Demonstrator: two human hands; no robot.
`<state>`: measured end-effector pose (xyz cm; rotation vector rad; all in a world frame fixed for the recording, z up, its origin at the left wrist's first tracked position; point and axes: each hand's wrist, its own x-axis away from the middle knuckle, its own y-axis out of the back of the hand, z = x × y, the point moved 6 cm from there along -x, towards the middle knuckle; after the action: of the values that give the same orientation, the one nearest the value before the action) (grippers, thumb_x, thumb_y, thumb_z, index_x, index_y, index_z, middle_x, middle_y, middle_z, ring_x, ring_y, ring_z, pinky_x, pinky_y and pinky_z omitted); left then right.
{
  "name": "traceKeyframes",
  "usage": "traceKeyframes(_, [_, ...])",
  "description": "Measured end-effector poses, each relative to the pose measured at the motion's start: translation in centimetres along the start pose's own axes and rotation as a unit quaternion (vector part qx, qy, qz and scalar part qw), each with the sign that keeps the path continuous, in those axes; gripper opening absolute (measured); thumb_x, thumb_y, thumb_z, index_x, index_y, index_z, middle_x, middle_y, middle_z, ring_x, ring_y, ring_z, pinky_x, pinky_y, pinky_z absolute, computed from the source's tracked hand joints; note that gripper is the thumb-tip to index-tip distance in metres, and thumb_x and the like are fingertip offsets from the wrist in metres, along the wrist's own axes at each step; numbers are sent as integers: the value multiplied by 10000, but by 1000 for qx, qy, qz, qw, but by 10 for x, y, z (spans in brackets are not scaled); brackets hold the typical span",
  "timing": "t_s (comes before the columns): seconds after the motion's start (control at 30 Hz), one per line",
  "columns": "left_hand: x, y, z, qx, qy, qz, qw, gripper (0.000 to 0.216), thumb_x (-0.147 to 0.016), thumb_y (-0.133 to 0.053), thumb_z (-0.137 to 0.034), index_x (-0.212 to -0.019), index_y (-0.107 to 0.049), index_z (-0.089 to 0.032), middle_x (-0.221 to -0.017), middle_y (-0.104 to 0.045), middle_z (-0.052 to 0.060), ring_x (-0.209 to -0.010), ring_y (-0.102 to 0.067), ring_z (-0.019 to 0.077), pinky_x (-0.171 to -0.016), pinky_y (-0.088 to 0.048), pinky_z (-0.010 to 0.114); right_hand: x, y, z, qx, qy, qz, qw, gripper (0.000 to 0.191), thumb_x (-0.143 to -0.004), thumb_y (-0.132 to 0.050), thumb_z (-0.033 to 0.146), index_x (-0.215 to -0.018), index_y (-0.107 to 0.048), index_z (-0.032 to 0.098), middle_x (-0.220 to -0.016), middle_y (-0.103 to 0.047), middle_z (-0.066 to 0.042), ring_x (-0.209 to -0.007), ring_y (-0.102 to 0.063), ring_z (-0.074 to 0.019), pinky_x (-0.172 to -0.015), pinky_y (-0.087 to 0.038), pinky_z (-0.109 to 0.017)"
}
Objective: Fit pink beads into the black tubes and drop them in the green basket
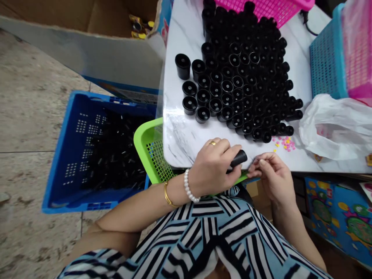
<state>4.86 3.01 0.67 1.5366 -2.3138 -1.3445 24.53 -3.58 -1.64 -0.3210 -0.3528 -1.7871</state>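
Observation:
My left hand (213, 166), with a pearl bracelet and a gold ring, is closed round a small black plastic tube (238, 158) at the near edge of the white marble table (180, 135). My right hand (271, 174) is beside the tube's end, fingers pinched together on something too small to make out. Several black tubes (244, 77) stand upright in packed rows on the table beyond my hands. A scatter of tiny pink and yellow beads (285, 142) lies just right of the rows.
A green mesh basket (148, 149) sits under the table edge by my left wrist. A blue crate (72, 155) of black parts stands on the floor at left, a cardboard box (95, 50) behind it. A white plastic bag (334, 124), a teal basket (327, 62) and a pink basket (273, 7) occupy the table's right and far sides.

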Motion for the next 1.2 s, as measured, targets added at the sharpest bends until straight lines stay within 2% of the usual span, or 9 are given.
traceKeyframes(0.1, [-6, -2, -7, -105, 0, 13, 994, 528, -908, -609, -287, -1363, -680, -29, -845, -712, 116, -788, -674, 292, -751, -555, 449, 9, -2, 0, 117, 2, -5, 993, 248, -952, -790, 422, -1087, -710, 229, -814, -734, -7, -666, -682, -131, -556, -560, -224])
traceKeyframes(0.17, [-10, -3, -9, -113, 9, 31, 993, 571, -922, -591, -320, -1410, -643, -27, -754, -714, 82, -681, -678, 276, -663, -540, 421, 10, -4, 4, 153, 20, -14, 988, 253, -950, -789, 430, -1080, -734, 220, -789, -728, -4, -625, -650, -115, -524, -519, -209])
traceKeyframes(0.27, [-13, 0, -2, -93, 48, 58, 993, 524, -971, -543, -407, -1355, -656, -68, -687, -708, 55, -598, -674, 258, -565, -492, 376, 7, -5, 7, 163, 36, -26, 986, 243, -959, -771, 438, -1063, -745, 221, -791, -729, 3, -601, -642, -109, -557, -539, -228])
traceKeyframes(0.4, [-8, 7, 6, -37, 46, 68, 996, 380, -996, -522, -387, -1218, -678, -121, -786, -736, 66, -698, -705, 248, -651, -549, 385, 5, 0, 12, 250, 93, -55, 962, 189, -988, -738, 408, -1060, -767, 236, -839, -743, -4, -659, -678, -130, -624, -567, -262])
traceKeyframes(0.6, [6, 18, 11, 86, 1, -44, 995, 353, -926, -626, -185, -1276, -580, -181, -1039, -754, 66, -883, -709, 211, -801, -610, 371, 11, -28, 35, 411, 296, -44, 861, 144, -1027, -668, 242, -1137, -760, 251, -912, -761, -30, -782, -711, -162, -740, -576, -295])
traceKeyframes(0.77, [26, 28, 26, 138, 95, -164, 972, 584, -889, -755, -198, -1409, -490, -217, -1230, -728, 97, -1102, -757, 218, -969, -649, 377, -2, -72, 44, 462, 403, -10, 790, 302, -1048, -623, 213, -1330, -717, 263, -912, -755, -33, -756, -687, -137, -683, -535, -249])
traceKeyframes(0.93, [34, 35, 41, 124, 209, -141, 960, 454, -904, -763, -246, -1307, -555, -213, -1169, -758, 57, -1030, -780, 179, -946, -653, 313, -21, -99, 43, 484, 427, 12, 764, 307, -1051, -632, 242, -1341, -728, 273, -949, -744, -31, -786, -672, -125, -664, -485, -228])
traceKeyframes(1.07, [29, 34, 43, 186, 219, -137, 948, 431, -924, -743, -212, -1306, -542, -213, -1229, -750, 63, -1101, -776, 173, -970, -650, 289, -23, -107, 43, 511, 450, -7, 732, 237, -1047, -638, 251, -1250, -759, 255, -910, -716, -24, -726, -638, -115, -598, -430, -233])
traceKeyframes(1.2, [24, 25, 44, 328, 211, -160, 907, 380, -991, -697, -253, -1313, -500, -202, -1465, -625, 169, -1322, -697, 224, -1013, -654, 317, -20, -108, 41, 503, 457, -35, 732, 213, -1043, -650, 264, -1232, -748, 273, -930, -727, -20, -740, -651, -108, -615, -440, -223])
